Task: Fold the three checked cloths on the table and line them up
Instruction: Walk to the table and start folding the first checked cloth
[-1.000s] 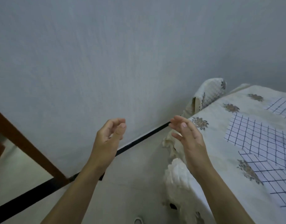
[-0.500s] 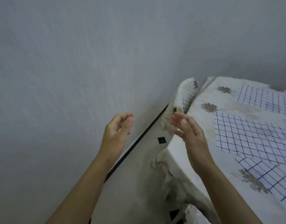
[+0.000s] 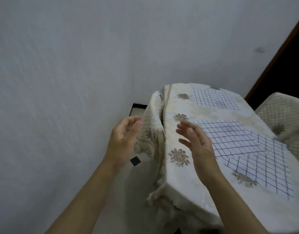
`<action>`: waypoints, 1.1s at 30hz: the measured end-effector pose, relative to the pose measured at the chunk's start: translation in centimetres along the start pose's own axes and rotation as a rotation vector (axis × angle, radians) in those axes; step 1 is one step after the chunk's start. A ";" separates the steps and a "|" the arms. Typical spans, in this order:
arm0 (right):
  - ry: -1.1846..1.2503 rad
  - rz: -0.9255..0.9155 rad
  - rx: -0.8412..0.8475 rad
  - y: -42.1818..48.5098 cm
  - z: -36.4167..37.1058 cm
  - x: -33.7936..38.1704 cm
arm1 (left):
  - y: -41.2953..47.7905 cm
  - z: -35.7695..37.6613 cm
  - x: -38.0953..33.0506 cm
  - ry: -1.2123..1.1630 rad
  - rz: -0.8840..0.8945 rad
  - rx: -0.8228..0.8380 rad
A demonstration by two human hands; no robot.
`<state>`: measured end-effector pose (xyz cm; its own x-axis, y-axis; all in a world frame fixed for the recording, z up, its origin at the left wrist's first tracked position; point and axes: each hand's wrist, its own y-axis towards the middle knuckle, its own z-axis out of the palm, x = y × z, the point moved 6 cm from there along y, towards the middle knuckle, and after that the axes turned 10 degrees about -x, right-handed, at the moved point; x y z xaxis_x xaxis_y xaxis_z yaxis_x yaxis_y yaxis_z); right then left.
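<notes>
Three white cloths with a dark blue check lie flat on the table (image 3: 182, 188). The far cloth (image 3: 216, 99) is near the back edge, the middle cloth (image 3: 229, 137) overlaps the near cloth (image 3: 266, 169) at the right. My right hand (image 3: 197, 144) hovers over the table's left edge, fingers apart, holding nothing, just left of the middle cloth. Left of the table, above the floor, my left hand (image 3: 123, 137) is held up with curled, parted fingers and is empty.
The table wears a cream tablecloth with brown flowers that hangs over its left edge (image 3: 152, 132). A covered chair (image 3: 283, 112) stands at the right. A grey wall (image 3: 77, 65) fills the left and back. A dark doorway (image 3: 287, 61) is at the upper right.
The view has swung right, bringing the whole table and all three cloths into sight. Both hands stay raised and empty, now closer to the table's left edge.
</notes>
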<state>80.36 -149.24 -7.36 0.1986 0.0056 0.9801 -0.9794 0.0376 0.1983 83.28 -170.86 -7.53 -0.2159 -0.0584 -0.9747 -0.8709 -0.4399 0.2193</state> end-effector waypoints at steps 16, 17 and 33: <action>0.049 0.073 -0.480 11.5 -3.1 -7.8 | 15.2 11.4 9.0 0.012 -0.114 0.416; 0.086 0.088 -0.505 13.0 -3.3 -8.5 | 16.6 12.4 9.5 0.033 -0.120 0.430; -0.021 0.143 -0.918 22.6 -10.3 -12.9 | 28.8 31.6 16.4 0.059 -0.159 0.836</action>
<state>56.06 -138.12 -15.65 0.0690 0.0532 0.9962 -0.5803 0.8144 -0.0033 40.70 -156.22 -15.84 -0.0600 -0.1086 -0.9923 -0.9337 0.3576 0.0173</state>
